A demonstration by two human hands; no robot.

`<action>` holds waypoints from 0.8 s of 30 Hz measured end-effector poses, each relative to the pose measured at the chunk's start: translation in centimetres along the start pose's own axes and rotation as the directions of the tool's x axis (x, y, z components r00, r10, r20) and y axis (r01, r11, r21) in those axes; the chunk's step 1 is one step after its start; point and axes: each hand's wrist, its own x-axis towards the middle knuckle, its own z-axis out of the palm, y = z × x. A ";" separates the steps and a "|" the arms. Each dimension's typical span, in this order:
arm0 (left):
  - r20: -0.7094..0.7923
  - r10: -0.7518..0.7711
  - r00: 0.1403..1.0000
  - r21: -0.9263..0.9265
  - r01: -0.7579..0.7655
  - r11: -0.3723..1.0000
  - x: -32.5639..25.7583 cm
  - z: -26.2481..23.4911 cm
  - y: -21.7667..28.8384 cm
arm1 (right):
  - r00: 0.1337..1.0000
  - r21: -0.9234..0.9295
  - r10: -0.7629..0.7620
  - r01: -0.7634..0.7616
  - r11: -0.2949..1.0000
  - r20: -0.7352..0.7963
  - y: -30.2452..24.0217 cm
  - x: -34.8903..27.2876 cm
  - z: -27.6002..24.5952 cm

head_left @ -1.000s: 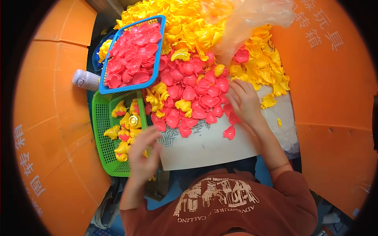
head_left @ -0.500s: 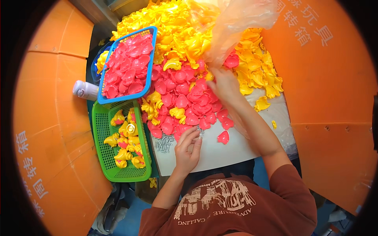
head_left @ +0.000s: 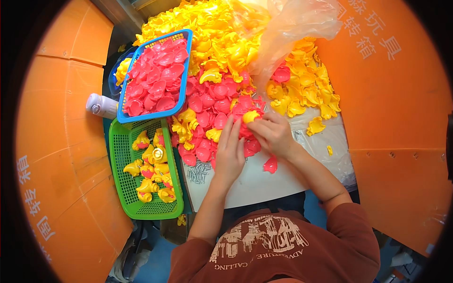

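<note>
Orange panels wall in a white bench heaped with red and yellow plastic toy parts.
Head view: right hand pinches a yellow part at the edge of the red pile; left hand lies open, fingers extended, touching red parts beside it. Blue basket holds red parts; green basket holds assembled yellow-and-red pieces. Screws lie near the left hand. Clear bag drapes the yellow heap.

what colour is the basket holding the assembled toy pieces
Green basket, seen best in the head view, at the person's left.
</note>
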 end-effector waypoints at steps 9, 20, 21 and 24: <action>0.241 0.081 0.967 -0.021 -0.079 0.997 2.3 0.3 -1.4 | 0.969 0.262 0.240 -0.249 0.933 0.064 0.6 -0.9 -0.1; -0.204 -0.441 0.874 -0.122 0.424 0.897 -1.5 -9.8 0.1 | 0.893 -0.645 0.449 -0.321 0.693 0.038 7.0 -0.9 -3.2; -0.200 -0.439 0.876 -0.126 0.421 0.898 -1.7 -11.0 0.2 | 0.892 -0.649 0.450 -0.323 0.689 0.034 7.2 -1.2 -3.5; -0.226 -0.387 0.894 -0.065 0.383 0.922 -1.7 -14.9 -0.9 | 0.763 -0.520 0.595 -0.412 0.748 0.251 6.0 -1.6 -3.7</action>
